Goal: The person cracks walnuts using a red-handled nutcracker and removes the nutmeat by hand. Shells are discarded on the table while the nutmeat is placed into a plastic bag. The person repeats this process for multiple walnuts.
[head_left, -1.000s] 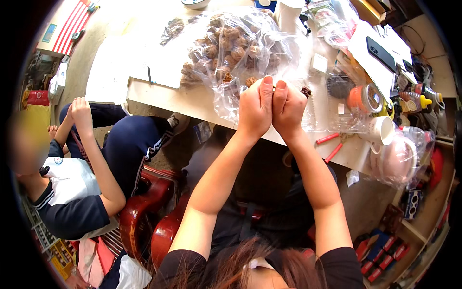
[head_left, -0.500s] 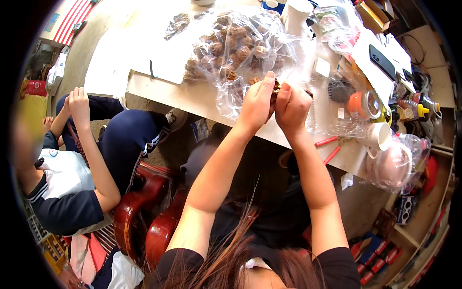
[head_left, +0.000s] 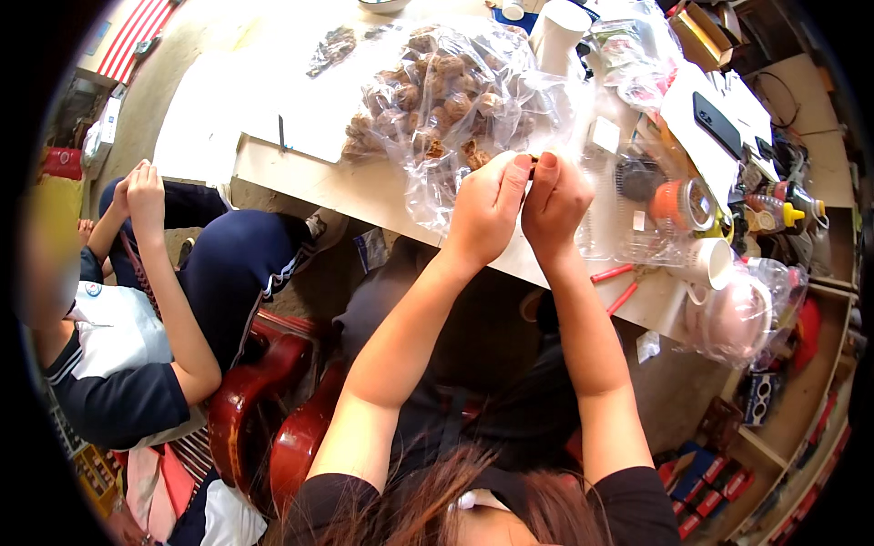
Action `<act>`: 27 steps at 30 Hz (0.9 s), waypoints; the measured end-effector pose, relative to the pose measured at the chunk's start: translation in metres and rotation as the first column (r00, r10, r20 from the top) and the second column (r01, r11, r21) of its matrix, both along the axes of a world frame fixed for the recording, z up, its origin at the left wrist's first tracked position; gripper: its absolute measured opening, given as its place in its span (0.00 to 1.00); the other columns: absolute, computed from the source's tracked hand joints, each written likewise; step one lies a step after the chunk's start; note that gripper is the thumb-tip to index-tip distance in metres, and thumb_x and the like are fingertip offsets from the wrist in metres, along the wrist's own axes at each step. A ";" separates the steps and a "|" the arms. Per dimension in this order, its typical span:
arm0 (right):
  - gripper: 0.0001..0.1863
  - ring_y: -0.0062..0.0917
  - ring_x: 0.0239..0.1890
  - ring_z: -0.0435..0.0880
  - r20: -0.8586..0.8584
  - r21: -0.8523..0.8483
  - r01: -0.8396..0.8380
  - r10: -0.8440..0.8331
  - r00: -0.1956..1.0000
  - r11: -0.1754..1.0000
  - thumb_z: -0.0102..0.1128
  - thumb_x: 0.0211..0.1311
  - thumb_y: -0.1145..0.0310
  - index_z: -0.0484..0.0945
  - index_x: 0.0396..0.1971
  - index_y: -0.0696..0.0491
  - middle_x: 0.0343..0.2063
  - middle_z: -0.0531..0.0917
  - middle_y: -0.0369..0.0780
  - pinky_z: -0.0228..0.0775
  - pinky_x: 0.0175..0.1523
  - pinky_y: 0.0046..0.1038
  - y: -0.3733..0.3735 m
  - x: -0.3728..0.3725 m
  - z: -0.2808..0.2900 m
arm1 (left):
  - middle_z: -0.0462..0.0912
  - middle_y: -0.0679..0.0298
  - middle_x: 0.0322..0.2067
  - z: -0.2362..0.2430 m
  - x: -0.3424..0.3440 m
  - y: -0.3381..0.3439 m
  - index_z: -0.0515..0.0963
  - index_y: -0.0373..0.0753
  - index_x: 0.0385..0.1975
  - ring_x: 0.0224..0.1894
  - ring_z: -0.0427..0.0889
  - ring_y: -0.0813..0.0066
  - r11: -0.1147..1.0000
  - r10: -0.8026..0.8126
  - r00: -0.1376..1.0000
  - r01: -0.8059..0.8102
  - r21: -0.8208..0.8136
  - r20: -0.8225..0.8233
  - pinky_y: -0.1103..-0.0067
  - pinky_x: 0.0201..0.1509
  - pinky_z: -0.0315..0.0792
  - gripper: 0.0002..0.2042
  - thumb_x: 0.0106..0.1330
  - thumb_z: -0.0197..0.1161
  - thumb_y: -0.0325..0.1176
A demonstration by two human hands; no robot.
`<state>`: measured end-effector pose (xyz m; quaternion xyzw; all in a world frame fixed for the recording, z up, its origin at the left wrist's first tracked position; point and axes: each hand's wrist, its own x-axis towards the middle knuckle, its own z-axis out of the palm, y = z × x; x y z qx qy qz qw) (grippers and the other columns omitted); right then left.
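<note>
Over the table's near edge, my left hand (head_left: 485,207) and my right hand (head_left: 558,200) are closed together, thumbs side by side and fingers curled under. A dark brown bit of walnut (head_left: 533,165) shows between the thumbs; the curled fingers hide the rest. Just beyond my hands lies a clear plastic bag (head_left: 430,187) of brown, wrinkled walnuts (head_left: 444,89). A broken walnut (head_left: 474,155) sits close to my left thumb. Farther left on the white tabletop is a small pile of shell pieces (head_left: 331,51).
Right of my hands are a clear plastic box (head_left: 657,244), an orange-banded jar (head_left: 678,204), a white mug (head_left: 713,263) and red-handled pliers (head_left: 623,298). A black phone (head_left: 717,126) lies farther back. On the left sits another person (head_left: 127,337), beside a red wooden stool (head_left: 250,400).
Both hands have turned inward and drawn closer together, covering most of the brown walnut pieces that showed between and beside them. The view has shifted slightly.
</note>
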<state>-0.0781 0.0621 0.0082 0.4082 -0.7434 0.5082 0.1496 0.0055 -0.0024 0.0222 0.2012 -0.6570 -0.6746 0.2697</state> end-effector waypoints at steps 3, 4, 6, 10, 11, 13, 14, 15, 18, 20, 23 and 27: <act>0.20 0.42 0.14 0.68 0.088 0.043 -0.019 0.015 0.996 0.999 0.43 0.70 0.64 0.68 0.17 0.57 0.11 0.68 0.45 0.59 0.22 0.37 0.003 0.001 -0.001 | 0.72 0.59 0.17 -0.007 -0.002 0.003 0.73 0.34 0.28 0.19 0.73 0.65 0.950 0.089 0.995 -0.072 -0.305 0.043 0.74 0.25 0.65 0.18 0.74 0.45 0.41; 0.21 0.42 0.14 0.67 0.139 0.062 -0.023 0.014 0.990 0.998 0.43 0.71 0.63 0.68 0.17 0.57 0.11 0.68 0.45 0.58 0.22 0.37 0.003 0.002 -0.001 | 0.73 0.55 0.19 -0.007 -0.002 0.006 0.73 0.33 0.30 0.22 0.74 0.60 0.938 0.100 0.994 -0.082 -0.335 0.037 0.72 0.28 0.67 0.17 0.74 0.44 0.40; 0.24 0.39 0.13 0.65 0.272 0.005 -0.046 0.042 0.961 0.999 0.40 0.72 0.61 0.68 0.16 0.58 0.10 0.67 0.45 0.57 0.21 0.36 0.004 0.006 0.004 | 0.75 0.51 0.22 -0.006 -0.002 0.009 0.74 0.32 0.32 0.25 0.74 0.51 0.930 0.107 0.994 -0.091 -0.357 0.027 0.68 0.31 0.68 0.16 0.74 0.44 0.38; 0.28 0.30 0.12 0.62 0.433 -0.115 -0.034 0.081 0.898 0.993 0.36 0.73 0.57 0.68 0.15 0.59 0.09 0.65 0.43 0.56 0.21 0.34 0.004 0.009 0.000 | 0.76 0.47 0.24 -0.003 -0.003 0.015 0.74 0.32 0.33 0.27 0.73 0.45 0.931 0.100 0.995 -0.101 -0.352 -0.021 0.67 0.32 0.69 0.15 0.73 0.45 0.37; 0.28 0.27 0.13 0.62 0.486 -0.116 -0.032 0.085 0.870 0.993 0.35 0.74 0.57 0.67 0.15 0.58 0.09 0.64 0.41 0.55 0.21 0.33 0.004 0.009 0.002 | 0.75 0.47 0.24 -0.003 -0.004 0.016 0.73 0.32 0.33 0.27 0.73 0.45 0.927 0.100 0.994 -0.107 -0.358 -0.039 0.67 0.32 0.69 0.15 0.73 0.45 0.37; 0.28 0.22 0.14 0.60 0.588 -0.119 -0.028 0.093 0.804 0.993 0.34 0.74 0.56 0.66 0.14 0.57 0.09 0.63 0.38 0.54 0.21 0.31 0.006 0.009 0.010 | 0.74 0.47 0.25 -0.005 0.000 0.019 0.72 0.31 0.35 0.27 0.72 0.45 0.919 0.074 0.997 -0.059 -0.389 0.025 0.67 0.33 0.68 0.14 0.72 0.44 0.36; 0.28 0.20 0.14 0.60 0.610 -0.141 -0.026 0.107 0.785 0.990 0.34 0.75 0.56 0.65 0.14 0.56 0.09 0.63 0.36 0.53 0.21 0.29 0.007 0.008 0.009 | 0.74 0.47 0.25 -0.007 0.001 0.020 0.71 0.31 0.35 0.27 0.71 0.45 0.914 0.062 0.996 -0.034 -0.404 0.058 0.67 0.33 0.68 0.13 0.72 0.44 0.36; 0.28 0.19 0.15 0.59 0.630 -0.164 -0.022 0.122 0.767 0.986 0.34 0.75 0.56 0.64 0.14 0.56 0.10 0.63 0.34 0.53 0.22 0.28 0.008 0.007 0.009 | 0.74 0.49 0.24 -0.010 0.000 0.022 0.70 0.32 0.35 0.25 0.71 0.49 0.913 0.068 0.998 -0.054 -0.404 0.019 0.68 0.32 0.68 0.13 0.72 0.44 0.36; 0.28 0.15 0.17 0.58 0.650 -0.206 -0.043 0.169 0.741 0.978 0.34 0.75 0.55 0.61 0.13 0.53 0.12 0.63 0.30 0.51 0.22 0.25 0.009 0.003 0.009 | 0.72 0.56 0.22 -0.013 -0.002 0.027 0.69 0.33 0.34 0.23 0.70 0.63 0.941 0.057 0.996 -0.075 -0.330 -0.063 0.73 0.29 0.65 0.12 0.73 0.42 0.36; 0.28 0.13 0.17 0.58 0.667 -0.230 -0.063 0.204 0.716 0.971 0.35 0.76 0.54 0.61 0.13 0.52 0.12 0.63 0.28 0.50 0.22 0.24 0.010 0.002 0.009 | 0.70 0.63 0.21 -0.013 -0.002 0.029 0.68 0.35 0.33 0.22 0.69 0.74 0.982 0.017 0.997 -0.030 -0.185 -0.074 0.77 0.28 0.63 0.13 0.74 0.41 0.37; 0.28 0.11 0.18 0.58 0.758 -0.258 -0.105 0.269 0.594 0.960 0.37 0.75 0.51 0.63 0.15 0.51 0.14 0.63 0.27 0.49 0.22 0.20 0.014 -0.001 0.009 | 0.67 0.73 0.20 -0.014 -0.002 0.021 0.69 0.39 0.33 0.17 0.62 0.88 0.995 -0.060 0.994 0.068 0.076 -0.096 0.87 0.19 0.55 0.14 0.75 0.42 0.40; 0.24 0.12 0.17 0.58 0.882 -0.369 -0.105 0.383 0.275 0.924 0.39 0.74 0.51 0.67 0.20 0.51 0.17 0.66 0.29 0.48 0.22 0.18 0.016 -0.008 0.008 | 0.66 0.75 0.19 -0.010 -0.007 0.020 0.70 0.40 0.34 0.14 0.58 0.92 0.980 0.031 0.985 0.003 0.199 -0.172 0.90 0.15 0.51 0.14 0.76 0.42 0.42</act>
